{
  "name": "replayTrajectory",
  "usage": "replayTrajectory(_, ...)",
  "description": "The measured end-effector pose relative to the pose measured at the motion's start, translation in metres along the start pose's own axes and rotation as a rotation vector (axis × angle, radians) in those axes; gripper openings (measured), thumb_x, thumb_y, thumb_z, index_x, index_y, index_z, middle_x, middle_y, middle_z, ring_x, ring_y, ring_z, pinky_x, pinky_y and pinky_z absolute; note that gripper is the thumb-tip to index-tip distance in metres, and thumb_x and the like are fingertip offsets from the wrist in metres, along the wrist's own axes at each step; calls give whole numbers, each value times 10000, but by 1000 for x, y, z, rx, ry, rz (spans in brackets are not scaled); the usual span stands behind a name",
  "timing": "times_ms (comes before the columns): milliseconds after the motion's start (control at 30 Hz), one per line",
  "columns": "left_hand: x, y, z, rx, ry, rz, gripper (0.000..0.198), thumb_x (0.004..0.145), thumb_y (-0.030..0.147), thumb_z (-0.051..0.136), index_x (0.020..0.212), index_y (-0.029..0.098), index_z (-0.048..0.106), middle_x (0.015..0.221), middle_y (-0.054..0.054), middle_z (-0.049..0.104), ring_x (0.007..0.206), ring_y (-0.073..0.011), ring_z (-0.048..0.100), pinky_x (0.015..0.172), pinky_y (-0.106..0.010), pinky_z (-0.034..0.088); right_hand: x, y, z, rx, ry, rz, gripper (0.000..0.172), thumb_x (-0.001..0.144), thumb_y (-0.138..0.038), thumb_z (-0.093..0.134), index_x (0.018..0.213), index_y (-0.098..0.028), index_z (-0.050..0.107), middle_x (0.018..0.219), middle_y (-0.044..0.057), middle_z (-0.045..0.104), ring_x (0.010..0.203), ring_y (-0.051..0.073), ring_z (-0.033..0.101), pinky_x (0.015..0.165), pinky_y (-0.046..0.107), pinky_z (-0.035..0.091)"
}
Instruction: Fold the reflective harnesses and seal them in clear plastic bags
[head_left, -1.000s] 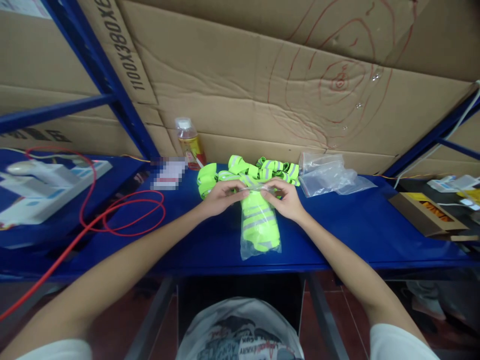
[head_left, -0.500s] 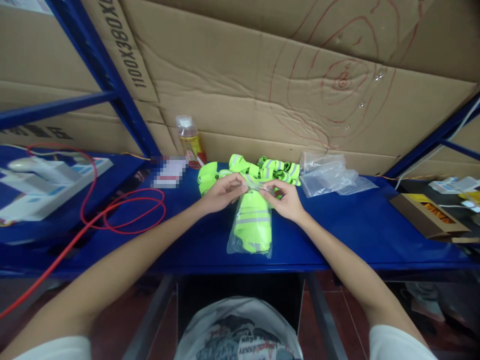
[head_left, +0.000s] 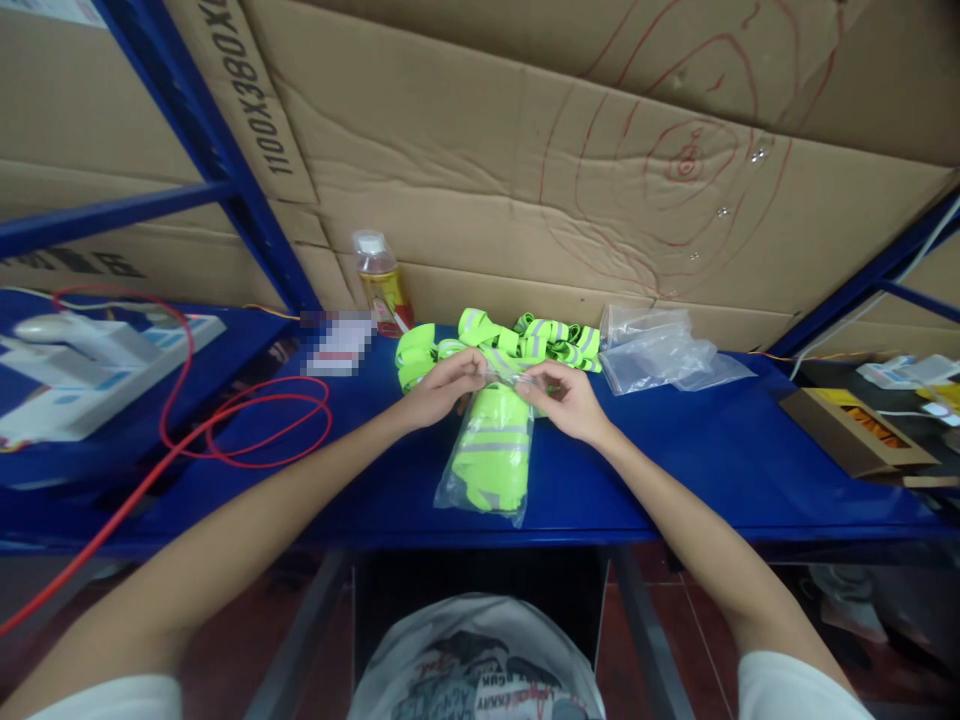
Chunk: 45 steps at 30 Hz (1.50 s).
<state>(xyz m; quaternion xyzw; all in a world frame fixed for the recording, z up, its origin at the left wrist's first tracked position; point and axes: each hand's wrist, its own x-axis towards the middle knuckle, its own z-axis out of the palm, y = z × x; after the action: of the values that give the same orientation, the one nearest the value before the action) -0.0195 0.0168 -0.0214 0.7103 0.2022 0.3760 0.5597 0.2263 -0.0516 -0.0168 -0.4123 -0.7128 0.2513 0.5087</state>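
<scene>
A clear plastic bag (head_left: 448,492) hangs slanted over the blue table's front part, its top edge pinched between both my hands. Inside it lies a folded neon-yellow reflective strap (head_left: 491,455) with grey bands. My left hand (head_left: 448,385) is closed on the bag's left top corner. At the right top corner, my right hand (head_left: 564,400) pinches the plastic between thumb and fingers. Just behind my hands, a heap of similar reflective straps (head_left: 536,335) lies loosely coiled, partly covered by my fingers.
Several empty clear bags (head_left: 667,350) lie right of the heap. A bottle (head_left: 381,285) with a yellow label stands behind, near a blurred card (head_left: 341,345). A red cable (head_left: 247,400) loops at left beside a white device (head_left: 97,370). An open cardboard box (head_left: 859,432) sits at right.
The lower end of the filled bag has swung slightly left. My left hand has shifted a little left along the bag's top edge; my right hand stays nearly in place.
</scene>
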Motion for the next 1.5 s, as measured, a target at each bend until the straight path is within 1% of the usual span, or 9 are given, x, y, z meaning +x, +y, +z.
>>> replayTrajectory(267, 3, 4, -4, 31, 8, -42, 382, 947, 525, 787, 903, 180, 630, 664, 25, 603, 472, -75, 505, 412, -170, 390, 2, -7, -2, 155, -55, 132, 510, 847, -694, 820, 835, -198, 702, 726, 0, 634, 556, 112, 529, 462, 241, 457)
replayTrajectory(400, 3, 2, -4, 23, 12, -19, 396, 922, 525, 824, 940, 170, 651, 724, 14, 639, 506, -85, 557, 420, -180, 465, 1, 1, -4, 187, -54, 180, 483, 837, -668, 841, 888, -213, 686, 749, -8, 656, 508, 116, 568, 410, 246, 498)
replayTrajectory(533, 3, -1, -4, 29, 2, -5, 392, 928, 478, 832, 1127, 162, 713, 766, 4, 657, 542, -98, 604, 468, -190, 533, 0, 5, -5, 191, -71, 181, 446, 875, -625, 828, 915, -219, 647, 738, -27, 637, 482, 95, 530, 366, 214, 441)
replayTrajectory(800, 1, 4, -3, 223, 5, 135, 336, 979, 469, 763, 1112, 166, 823, 995, -82, 663, 741, -125, 616, 548, -187, 542, 2, -5, -4, 319, -165, 163, 467, 892, -648, 801, 955, -245, 573, 777, -46, 595, 565, 102, 569, 419, 202, 493)
replayTrajectory(933, 3, 1, -1, 118, -29, 57, 359, 962, 497, 764, 1061, 154, 801, 1000, -72, 657, 753, -137, 640, 589, -221, 570, 2, -11, -2, 348, -178, 127, 497, 901, -689, 774, 934, -254, 535, 746, -41, 621, 626, 117, 581, 539, 232, 516)
replayTrajectory(1033, 3, -1, 2, 8, -22, -90, 424, 955, 577, 730, 957, 154, 752, 910, -38, 606, 639, -128, 607, 457, -221, 510, 1, -14, -2, 328, -159, 64, 465, 927, -657, 769, 923, -249, 548, 703, -48, 586, 632, 114, 542, 576, 235, 446)
replayTrajectory(1167, 3, -1, 1, 65, 3, -207, 444, 969, 610, 711, 861, 187, 629, 729, 26, 521, 498, -94, 508, 378, -183, 419, 0, -16, -3, 242, -123, 18, 425, 953, -628, 754, 925, -241, 581, 694, -50, 536, 601, 108, 465, 548, 239, 347)
replayTrajectory(1367, -1, 0, -5, 125, -80, -202, 440, 1037, 654, 605, 937, 229, 552, 592, 62, 509, 412, -104, 501, 372, -182, 398, 0, -18, -4, 202, -127, 40, 480, 933, -703, 730, 947, -254, 560, 923, 36, 680, 847, 179, 656, 623, 255, 460)
replayTrajectory(1500, 0, 3, -3, 90, -59, -125, 443, 1027, 637, 639, 919, 217, 550, 630, 52, 544, 450, -106, 538, 411, -195, 448, 0, -15, -4, 267, -162, 97, 521, 924, -751, 710, 955, -265, 523, 781, -25, 645, 672, 138, 593, 603, 253, 459)
